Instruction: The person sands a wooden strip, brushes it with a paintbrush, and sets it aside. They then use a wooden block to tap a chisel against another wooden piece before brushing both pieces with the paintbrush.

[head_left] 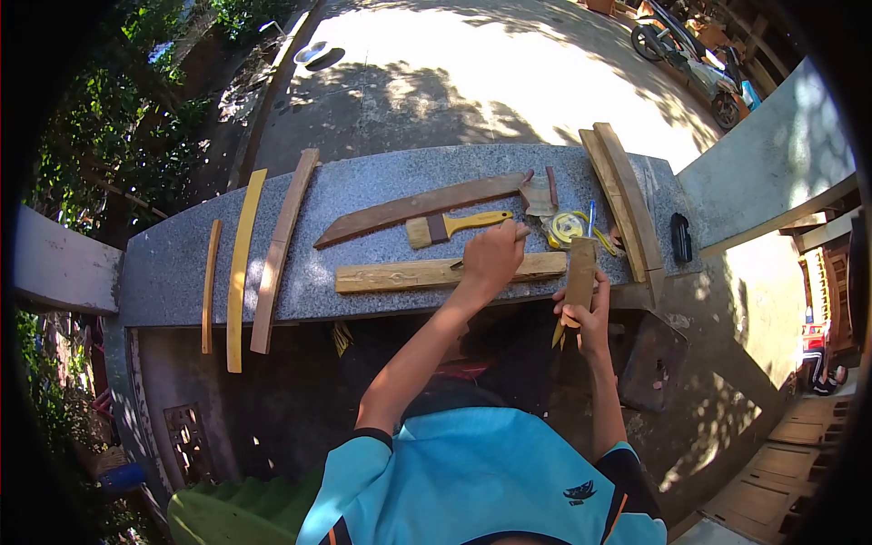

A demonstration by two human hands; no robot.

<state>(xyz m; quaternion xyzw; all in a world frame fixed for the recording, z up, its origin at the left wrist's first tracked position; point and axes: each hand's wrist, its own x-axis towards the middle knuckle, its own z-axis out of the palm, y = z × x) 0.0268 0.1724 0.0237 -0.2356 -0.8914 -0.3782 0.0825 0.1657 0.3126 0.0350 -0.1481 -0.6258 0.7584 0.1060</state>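
My left hand (493, 259) is over the long wood bar (391, 275), which lies near the front edge of the speckled stone table (182, 263). My left fingers are curled and pinching a thin stick (521, 233). One end pokes out above my hand and a dark tip shows on the other side, but my hand hides the middle. I can't tell if the tip touches the bar.

My right hand (590, 313) holds a short wood block (581, 272) upright at the bar's right end. My thumb presses on it and my other fingers bend around its side, partly hidden. Yellow pointy ends (559, 337) stick out below the block, and I can't see the rest of them.

Past the bar lie a brush (459, 226) with a yellow handle and a long brown board (418, 209) with a slanted end. A round yellow tape measure (568, 227) sits just behind the block, with a blue thing (591, 216) beside it, partly covered. Two long boards (622, 204) lie together on the right, near a small black thing (680, 238) I can't make out.
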